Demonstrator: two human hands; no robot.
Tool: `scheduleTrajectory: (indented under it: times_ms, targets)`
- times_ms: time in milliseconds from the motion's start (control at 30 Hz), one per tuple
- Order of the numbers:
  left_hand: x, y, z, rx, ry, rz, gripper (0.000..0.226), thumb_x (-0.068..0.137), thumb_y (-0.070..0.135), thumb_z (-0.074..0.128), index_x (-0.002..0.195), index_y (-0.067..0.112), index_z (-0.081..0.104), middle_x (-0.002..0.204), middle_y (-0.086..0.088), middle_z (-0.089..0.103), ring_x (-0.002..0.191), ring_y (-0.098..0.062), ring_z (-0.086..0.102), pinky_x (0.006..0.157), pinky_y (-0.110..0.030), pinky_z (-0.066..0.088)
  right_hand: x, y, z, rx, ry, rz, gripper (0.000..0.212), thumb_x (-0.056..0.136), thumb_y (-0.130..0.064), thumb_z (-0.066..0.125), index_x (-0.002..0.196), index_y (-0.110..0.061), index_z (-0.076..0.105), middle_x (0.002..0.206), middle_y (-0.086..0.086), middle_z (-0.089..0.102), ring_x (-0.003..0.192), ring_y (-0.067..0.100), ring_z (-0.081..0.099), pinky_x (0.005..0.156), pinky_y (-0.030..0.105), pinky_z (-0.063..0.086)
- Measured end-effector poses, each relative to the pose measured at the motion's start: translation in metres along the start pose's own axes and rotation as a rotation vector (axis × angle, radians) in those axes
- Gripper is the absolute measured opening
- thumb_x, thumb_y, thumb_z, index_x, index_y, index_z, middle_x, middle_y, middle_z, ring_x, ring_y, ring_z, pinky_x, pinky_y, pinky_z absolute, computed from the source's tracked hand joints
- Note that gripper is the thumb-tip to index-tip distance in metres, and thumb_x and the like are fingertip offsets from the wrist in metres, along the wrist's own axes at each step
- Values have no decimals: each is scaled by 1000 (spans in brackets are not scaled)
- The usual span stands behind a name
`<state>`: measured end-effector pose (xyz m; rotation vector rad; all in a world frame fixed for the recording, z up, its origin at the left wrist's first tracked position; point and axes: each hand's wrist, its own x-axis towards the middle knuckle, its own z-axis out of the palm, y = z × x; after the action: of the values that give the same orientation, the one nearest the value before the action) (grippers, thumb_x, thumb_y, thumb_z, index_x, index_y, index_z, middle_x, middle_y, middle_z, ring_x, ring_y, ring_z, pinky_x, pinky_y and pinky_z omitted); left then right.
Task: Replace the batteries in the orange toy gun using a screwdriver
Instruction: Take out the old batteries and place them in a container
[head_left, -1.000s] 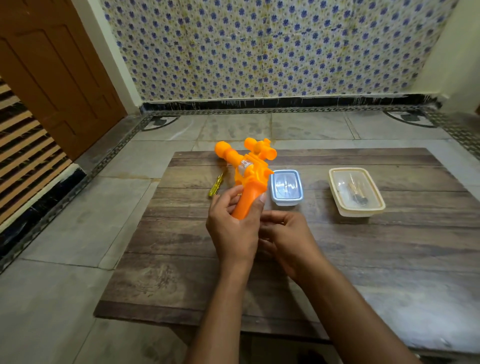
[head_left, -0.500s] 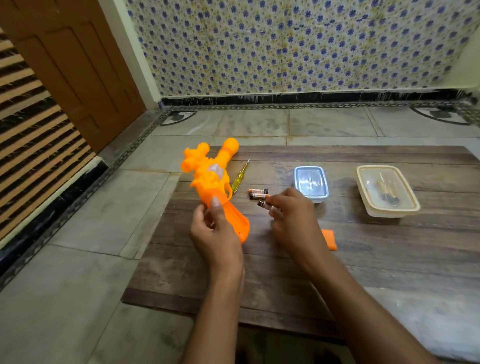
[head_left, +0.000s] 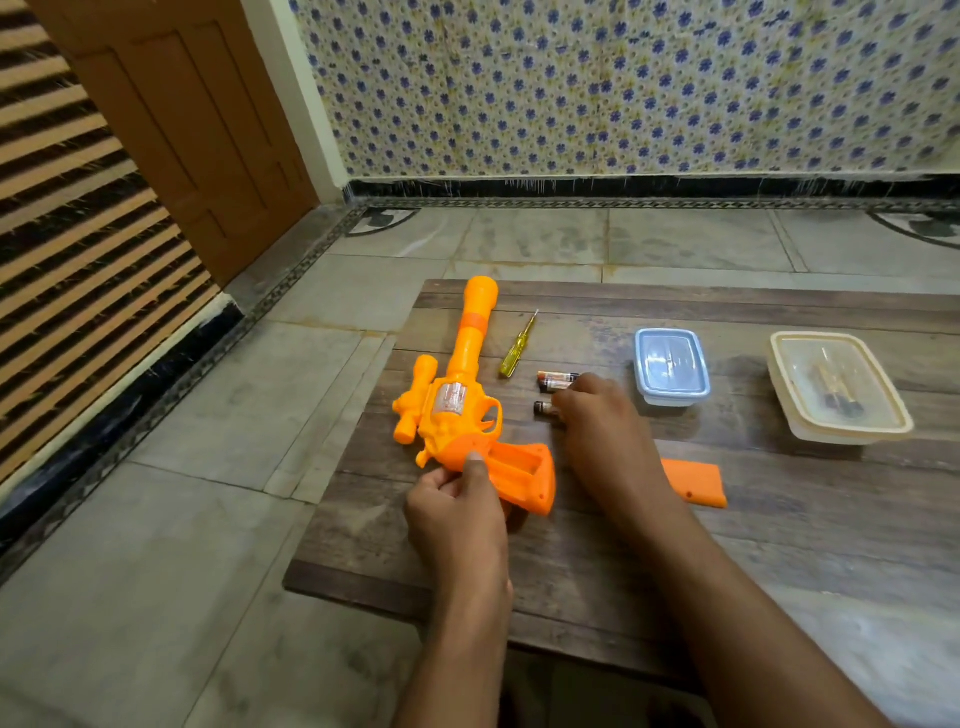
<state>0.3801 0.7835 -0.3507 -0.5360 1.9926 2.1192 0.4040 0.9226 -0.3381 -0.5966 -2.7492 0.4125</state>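
Observation:
The orange toy gun lies flat on the wooden table, barrel pointing away. Its handle's battery compartment is open and looks empty. My left hand grips the gun at the handle, thumb on top. The orange compartment cover lies to the right, partly behind my right forearm. My right hand rests fingers-down on a battery on the table, pinching its end. Two more batteries lie just beyond it. The yellow-handled screwdriver lies beside the barrel.
A small blue-lidded box and a larger cream container with dark items inside stand at the table's right. The table's left edge is close to the gun; tiled floor lies beyond it.
The gun went from held upright in both hands to lying flat on the table. The cover is off and batteries lie on the table. My view shifted left.

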Motion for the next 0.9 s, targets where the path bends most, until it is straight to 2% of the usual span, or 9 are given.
scheduleTrajectory:
  times_ms: [167, 267, 333, 533, 600, 667, 767, 833, 900]
  targets:
    - [-2, 1, -9, 112, 7, 78, 16, 86, 29, 81, 86, 29, 65, 86, -1, 78, 82, -25, 77, 78, -54, 64, 0, -1, -5, 6, -20, -11, 22, 96, -13, 56, 109, -1, 69, 121, 18, 62, 110, 39, 58, 73, 38, 45]
    - [-7, 7, -11, 184, 26, 125, 29, 87, 25, 81, 78, 33, 55, 68, 8, 70, 63, -15, 75, 71, -43, 66, -1, 0, -6, 16, -19, -16, 23, 93, -8, 57, 110, -1, 70, 121, 18, 63, 113, 39, 57, 77, 40, 48]
    - [-11, 10, -13, 250, 31, 154, 35, 87, 22, 81, 75, 34, 50, 64, 12, 66, 56, -14, 74, 70, -41, 66, -2, 2, -7, 18, -2, -16, 23, 89, -4, 59, 108, -3, 71, 117, 16, 64, 111, 38, 57, 75, 41, 49]
    - [-13, 14, -16, 355, 48, 182, 30, 73, 27, 91, 82, 25, 62, 60, 8, 73, 66, -18, 77, 81, -46, 63, -5, 10, -15, 68, 103, -13, 22, 79, 5, 64, 97, -5, 72, 103, 13, 66, 97, 38, 61, 66, 38, 49]
    - [-18, 18, -15, 412, 109, 252, 36, 71, 31, 93, 85, 26, 59, 65, 9, 71, 76, -21, 76, 84, -47, 61, -8, 16, -21, 107, 182, -17, 20, 80, 5, 68, 96, -4, 74, 100, 14, 68, 94, 38, 63, 68, 44, 55]
    - [-23, 23, -14, 428, 164, 378, 38, 72, 28, 92, 89, 23, 59, 70, 10, 67, 74, -18, 71, 81, -43, 60, -12, 21, -28, 136, 256, -8, 19, 80, 4, 73, 97, -2, 75, 98, 15, 69, 91, 38, 65, 67, 46, 58]
    - [-32, 23, -1, 349, 73, 588, 27, 81, 12, 85, 94, 17, 62, 79, 3, 67, 64, -5, 64, 62, -14, 52, -14, 40, -37, 69, 306, 19, 21, 75, 7, 75, 95, -1, 75, 102, 17, 71, 91, 40, 66, 69, 45, 59]
    - [-35, 23, 12, 327, -49, 688, 21, 86, 5, 79, 95, 16, 64, 81, 2, 67, 69, -5, 65, 60, -9, 49, -12, 57, -40, 30, 326, 36, 26, 70, 7, 73, 95, -1, 76, 113, 22, 70, 101, 45, 66, 79, 49, 59]
    - [-36, 20, 29, 325, -182, 756, 19, 88, 2, 75, 96, 17, 67, 84, 3, 68, 76, -6, 67, 64, -10, 51, -12, 75, -42, 5, 277, 74, 30, 70, -1, 72, 99, -2, 77, 128, 27, 65, 118, 48, 61, 92, 55, 55]
